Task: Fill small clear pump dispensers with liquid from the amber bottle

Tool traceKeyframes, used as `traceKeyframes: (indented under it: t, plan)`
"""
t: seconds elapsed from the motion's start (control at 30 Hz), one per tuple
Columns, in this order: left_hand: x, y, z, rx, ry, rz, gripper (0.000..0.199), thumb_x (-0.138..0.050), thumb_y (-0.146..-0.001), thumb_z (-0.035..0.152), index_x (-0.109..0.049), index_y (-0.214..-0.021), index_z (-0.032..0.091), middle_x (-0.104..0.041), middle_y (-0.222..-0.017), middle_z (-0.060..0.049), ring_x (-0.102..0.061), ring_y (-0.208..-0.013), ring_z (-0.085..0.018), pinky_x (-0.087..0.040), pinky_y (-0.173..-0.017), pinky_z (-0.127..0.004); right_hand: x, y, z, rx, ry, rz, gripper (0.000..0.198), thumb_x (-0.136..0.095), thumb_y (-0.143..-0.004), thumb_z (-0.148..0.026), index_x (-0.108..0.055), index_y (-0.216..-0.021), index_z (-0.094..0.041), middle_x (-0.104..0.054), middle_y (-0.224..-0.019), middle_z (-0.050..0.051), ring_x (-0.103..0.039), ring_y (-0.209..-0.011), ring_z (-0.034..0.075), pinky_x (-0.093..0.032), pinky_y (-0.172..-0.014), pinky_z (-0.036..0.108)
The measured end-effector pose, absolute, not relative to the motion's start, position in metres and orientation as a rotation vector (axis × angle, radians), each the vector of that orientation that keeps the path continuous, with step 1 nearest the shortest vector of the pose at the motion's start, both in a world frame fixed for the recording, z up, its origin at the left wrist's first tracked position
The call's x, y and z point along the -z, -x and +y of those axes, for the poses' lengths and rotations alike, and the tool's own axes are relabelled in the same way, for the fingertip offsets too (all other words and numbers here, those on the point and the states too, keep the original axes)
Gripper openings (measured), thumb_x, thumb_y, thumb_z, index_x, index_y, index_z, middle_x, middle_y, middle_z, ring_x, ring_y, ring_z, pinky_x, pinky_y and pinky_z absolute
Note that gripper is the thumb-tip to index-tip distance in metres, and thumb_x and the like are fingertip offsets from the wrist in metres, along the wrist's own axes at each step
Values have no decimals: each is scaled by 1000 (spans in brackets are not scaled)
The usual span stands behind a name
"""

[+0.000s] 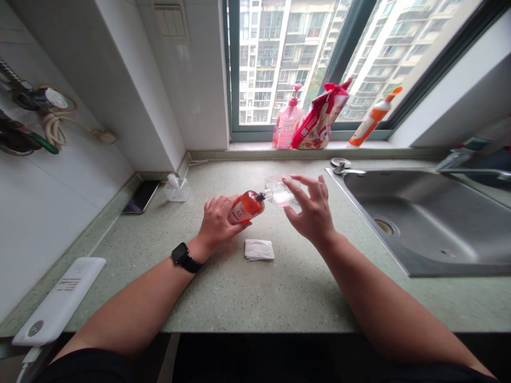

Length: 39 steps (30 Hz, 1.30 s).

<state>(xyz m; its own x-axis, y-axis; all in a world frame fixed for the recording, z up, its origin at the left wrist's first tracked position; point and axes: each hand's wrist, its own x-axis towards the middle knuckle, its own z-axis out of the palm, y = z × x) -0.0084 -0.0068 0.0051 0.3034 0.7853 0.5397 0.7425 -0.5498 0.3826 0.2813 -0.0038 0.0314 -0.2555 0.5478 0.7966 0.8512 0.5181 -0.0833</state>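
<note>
My left hand (219, 221) is wrapped round an orange-red bottle (248, 207) with a pale label. The bottle tilts up to the right, its dark threaded neck (260, 197) uncovered. Directly in front of that neck is the mouth of a clear, boxy bottle (280, 196), tipped on its side; whether the two necks touch I cannot tell. My right hand (313, 210) holds the clear bottle between thumb and fingers, with the other fingers spread. Below them on the counter lies a folded white tissue (259, 249).
Left on the counter (215, 303) are a clear boxy container with a white top (176, 187), a phone (141, 197) and a white power bank (59, 300). A steel sink (423, 266) lies right. On the sill stand a pink pump bottle (286, 125), a red bag (319, 119) and an orange-white bottle (371, 122).
</note>
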Motion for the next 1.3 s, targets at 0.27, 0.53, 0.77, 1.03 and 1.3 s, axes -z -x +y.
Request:
traceKeyframes:
  t: [0.27,0.53,0.77,1.03,1.3]
  plan:
    - [-3,9,-6,-1096,-2497,1454,78,-82,-90,68,-62,-151,24,-74,-133,-12,-66,-121,-34,-43,-111,-50,-31,-281,-3,466,1140,-1946,90,-69,-86,-9,-45,-167,-40,-61,-149,9,-63,-138,34,-29,-134,71]
    - [-5,9,-7,-1068,-2495,1473,79,-81,-90,70,-62,-151,24,-75,-129,-12,-67,-117,-33,-44,-108,-49,-32,-280,-2,481,1099,-1927,88,-70,-87,-9,-47,-165,-41,-62,-146,9,-66,-133,33,-31,-133,72]
    - [-4,9,-6,-1073,-2476,1470,79,-82,-89,69,-61,-151,25,-74,-130,-12,-66,-119,-34,-44,-108,-50,-31,-280,-2,482,1084,-1934,95,-69,-87,-9,-41,-170,-44,-61,-149,8,-64,-135,33,-30,-134,72]
    - [-5,9,-7,-1065,-2488,1469,78,-83,-89,67,-61,-151,25,-75,-129,-12,-67,-118,-34,-45,-108,-50,-31,-279,-3,481,1104,-1935,91,-68,-87,-7,-44,-168,-42,-61,-150,8,-64,-137,33,-29,-135,71]
    - [-5,9,-7,-1051,-2482,1480,78,-83,-90,67,-61,-152,27,-74,-132,-12,-66,-119,-34,-45,-108,-50,-31,-279,-4,478,1113,-1937,91,-67,-87,-6,-45,-168,-41,-61,-151,9,-64,-138,33,-29,-134,72]
